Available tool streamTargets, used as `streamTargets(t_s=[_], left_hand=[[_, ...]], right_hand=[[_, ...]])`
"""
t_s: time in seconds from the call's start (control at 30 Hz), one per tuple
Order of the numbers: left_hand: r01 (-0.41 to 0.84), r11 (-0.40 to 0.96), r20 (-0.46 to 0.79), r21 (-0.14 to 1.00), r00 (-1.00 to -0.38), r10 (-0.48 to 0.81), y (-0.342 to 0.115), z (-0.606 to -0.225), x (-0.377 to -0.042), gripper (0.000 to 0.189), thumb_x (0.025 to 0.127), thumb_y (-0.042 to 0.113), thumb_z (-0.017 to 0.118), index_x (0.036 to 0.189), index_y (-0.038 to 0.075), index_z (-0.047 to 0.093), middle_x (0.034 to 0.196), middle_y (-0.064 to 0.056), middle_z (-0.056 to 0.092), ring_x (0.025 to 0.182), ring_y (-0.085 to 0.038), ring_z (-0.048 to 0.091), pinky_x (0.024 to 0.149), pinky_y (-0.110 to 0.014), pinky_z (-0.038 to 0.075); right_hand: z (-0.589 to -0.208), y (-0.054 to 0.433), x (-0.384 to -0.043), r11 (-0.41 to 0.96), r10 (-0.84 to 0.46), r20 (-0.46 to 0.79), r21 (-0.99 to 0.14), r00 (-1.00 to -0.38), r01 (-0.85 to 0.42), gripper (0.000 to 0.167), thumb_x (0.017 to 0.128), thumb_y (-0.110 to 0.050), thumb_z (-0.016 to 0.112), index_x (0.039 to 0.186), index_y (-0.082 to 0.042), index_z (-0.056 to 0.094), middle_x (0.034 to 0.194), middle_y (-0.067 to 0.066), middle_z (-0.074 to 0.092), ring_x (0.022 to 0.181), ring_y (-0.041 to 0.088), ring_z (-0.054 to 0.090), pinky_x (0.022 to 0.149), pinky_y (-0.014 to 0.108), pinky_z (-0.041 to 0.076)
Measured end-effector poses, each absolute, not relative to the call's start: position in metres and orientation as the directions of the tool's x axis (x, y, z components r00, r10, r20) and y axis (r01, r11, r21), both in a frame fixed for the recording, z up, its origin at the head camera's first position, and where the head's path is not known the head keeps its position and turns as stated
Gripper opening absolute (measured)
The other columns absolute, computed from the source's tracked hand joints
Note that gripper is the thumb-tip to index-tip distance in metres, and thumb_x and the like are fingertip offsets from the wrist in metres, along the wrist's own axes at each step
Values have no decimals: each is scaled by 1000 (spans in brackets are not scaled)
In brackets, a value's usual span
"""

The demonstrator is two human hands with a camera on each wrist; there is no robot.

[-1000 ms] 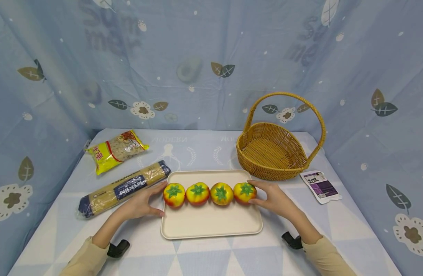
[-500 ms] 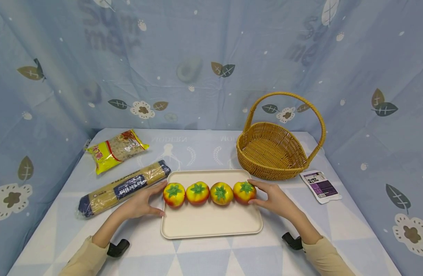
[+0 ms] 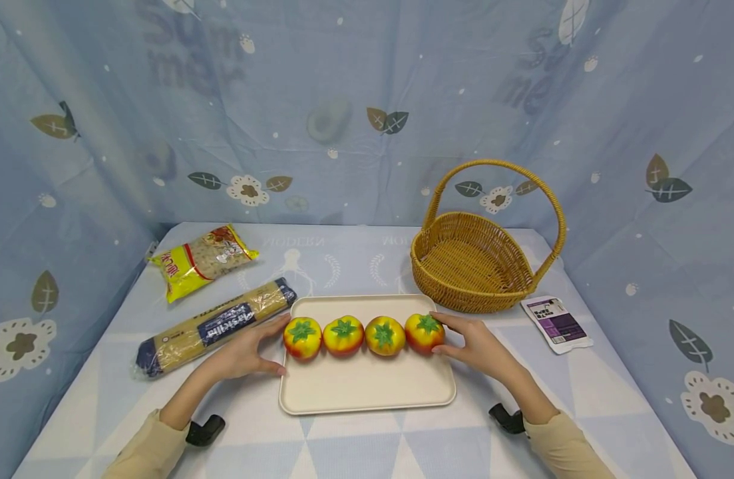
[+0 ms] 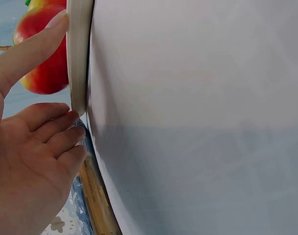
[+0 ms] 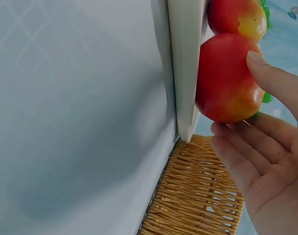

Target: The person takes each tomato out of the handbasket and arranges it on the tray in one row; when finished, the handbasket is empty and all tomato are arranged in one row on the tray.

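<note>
Several red-and-yellow tomato-like fruits with green leafy tops stand in a row on a cream tray (image 3: pixel 367 389). My right hand (image 3: pixel 477 346) holds the rightmost fruit (image 3: pixel 424 338) at its right side, thumb on the near side and fingers on the far side. In the right wrist view, the thumb lies against this red fruit (image 5: pixel 227 83). At the tray's left end, my left hand (image 3: pixel 243 352) spreads thumb and fingers around the leftmost fruit (image 3: pixel 303 342). The left wrist view has its fingers by the tray's corner and the thumb over the tray rim (image 4: pixel 78 58); contact is unclear.
A wicker basket (image 3: pixel 447 289) with a tall handle stands behind the tray at right. Right of it lies a white-and-purple packet (image 3: pixel 557 326). On the left lie a long pasta pack (image 3: pixel 217 329) and a yellow bag (image 3: pixel 189 273). A patterned curtain surrounds the table.
The rightmost fruit has shifted very slightly under my right hand. Both hands and everything else keep their places.
</note>
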State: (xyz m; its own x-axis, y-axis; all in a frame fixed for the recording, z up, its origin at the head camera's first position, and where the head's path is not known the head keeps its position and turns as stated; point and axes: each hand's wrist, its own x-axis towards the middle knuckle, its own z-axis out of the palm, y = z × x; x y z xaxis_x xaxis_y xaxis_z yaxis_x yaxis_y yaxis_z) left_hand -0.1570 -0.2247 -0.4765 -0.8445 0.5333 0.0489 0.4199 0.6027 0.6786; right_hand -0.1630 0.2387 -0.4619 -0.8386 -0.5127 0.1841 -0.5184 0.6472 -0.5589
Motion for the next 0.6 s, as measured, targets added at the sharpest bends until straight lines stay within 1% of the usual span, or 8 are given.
streamTargets(t_s=[0.33, 0.6], left_hand=[[403, 606, 35, 686, -850, 525, -225, -477, -156, 102, 65, 31, 89, 145, -5, 36, 149, -22, 34, 136, -43, 31, 111, -56, 25], [402, 609, 29, 683, -849, 527, -224, -476, -156, 102, 65, 32, 89, 145, -5, 36, 150, -21, 35, 136, -42, 32, 111, -55, 26]], right_hand=[[-460, 239, -162, 658, -513, 189, -540, -837, -525, 65, 80, -26, 80, 135, -3, 55, 133, 14, 58, 112, 33, 61, 93, 45, 51], [-456, 241, -161, 672, -485, 181, -549, -855, -497, 70, 81, -30, 79, 139, -3, 51, 135, 14, 56, 114, 36, 59, 93, 48, 50]])
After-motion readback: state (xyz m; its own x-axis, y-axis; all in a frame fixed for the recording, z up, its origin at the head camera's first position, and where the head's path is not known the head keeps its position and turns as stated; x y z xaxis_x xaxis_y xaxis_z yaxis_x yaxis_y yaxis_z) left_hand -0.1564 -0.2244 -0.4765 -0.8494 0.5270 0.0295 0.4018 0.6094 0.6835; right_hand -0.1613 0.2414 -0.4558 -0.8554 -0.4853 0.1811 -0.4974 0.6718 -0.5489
